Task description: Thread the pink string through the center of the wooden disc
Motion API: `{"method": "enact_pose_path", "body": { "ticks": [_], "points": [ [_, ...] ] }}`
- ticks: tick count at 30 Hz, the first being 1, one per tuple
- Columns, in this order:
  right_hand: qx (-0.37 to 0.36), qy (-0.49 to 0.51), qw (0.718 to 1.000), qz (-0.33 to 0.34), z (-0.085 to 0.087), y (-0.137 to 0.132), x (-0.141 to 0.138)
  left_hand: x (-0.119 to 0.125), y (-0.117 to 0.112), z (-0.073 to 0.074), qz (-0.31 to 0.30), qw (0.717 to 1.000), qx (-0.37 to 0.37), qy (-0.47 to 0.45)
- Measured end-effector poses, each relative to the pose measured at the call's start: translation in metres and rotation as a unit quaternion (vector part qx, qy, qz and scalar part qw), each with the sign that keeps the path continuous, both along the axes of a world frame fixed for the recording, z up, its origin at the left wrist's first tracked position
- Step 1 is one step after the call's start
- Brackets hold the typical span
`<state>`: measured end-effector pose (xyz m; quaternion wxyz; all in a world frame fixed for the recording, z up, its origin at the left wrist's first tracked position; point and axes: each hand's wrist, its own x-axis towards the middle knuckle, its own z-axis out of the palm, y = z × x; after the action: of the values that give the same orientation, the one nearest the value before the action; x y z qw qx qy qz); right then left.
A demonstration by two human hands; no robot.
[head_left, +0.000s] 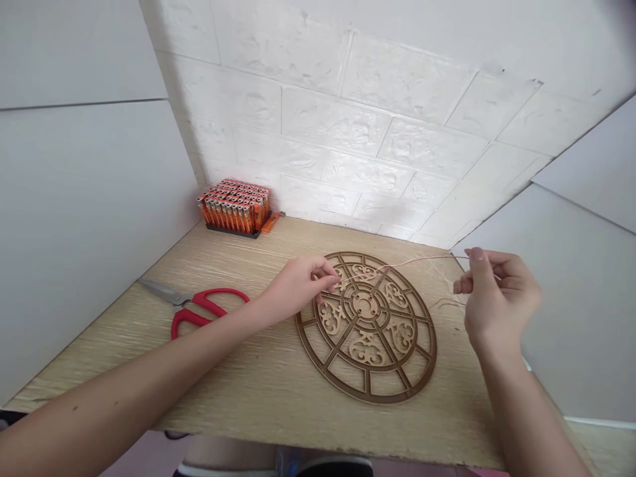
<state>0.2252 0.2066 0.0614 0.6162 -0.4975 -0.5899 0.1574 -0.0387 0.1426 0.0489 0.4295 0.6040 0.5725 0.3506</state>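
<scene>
A round wooden fretwork disc point(366, 326) lies flat on the wooden table point(258, 377). A thin pale pink thread point(412, 262) stretches over its far edge. My left hand point(298, 286) rests at the disc's left rim, fingers pinched together on one end of the thread. My right hand point(497, 295) is raised to the right of the disc, fingers curled, pinching the thread's other end. More loose thread point(444, 301) trails on the table under that hand.
Red-handled scissors point(196, 306) lie on the table left of my left forearm. A tray of orange lighters point(234, 205) stands at the back left corner against the white brick wall, with one loose lighter point(271, 222) beside it. White panels close both sides.
</scene>
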Motion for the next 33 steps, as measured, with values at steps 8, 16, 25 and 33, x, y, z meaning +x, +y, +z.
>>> {"method": "enact_pose_path", "body": {
  "ticks": [8,16,25,33],
  "points": [
    [-0.068,-0.252,0.959,0.113,-0.019,0.01,0.0,0.003,0.002,-0.002,-0.008,0.995,-0.008,-0.095],
    [-0.072,-0.307,0.89,0.33,-0.01,-0.017,-0.023,0.008,-0.004,-0.001,-0.092,0.986,0.024,-0.141],
    [-0.166,-0.302,0.825,0.448,-0.014,-0.025,-0.036,0.013,-0.008,-0.006,-0.127,0.989,0.037,-0.072],
    [-0.172,-0.274,0.85,0.417,-0.016,-0.018,-0.031,0.011,-0.007,-0.006,-0.108,0.992,0.044,-0.044]
  ]
}}
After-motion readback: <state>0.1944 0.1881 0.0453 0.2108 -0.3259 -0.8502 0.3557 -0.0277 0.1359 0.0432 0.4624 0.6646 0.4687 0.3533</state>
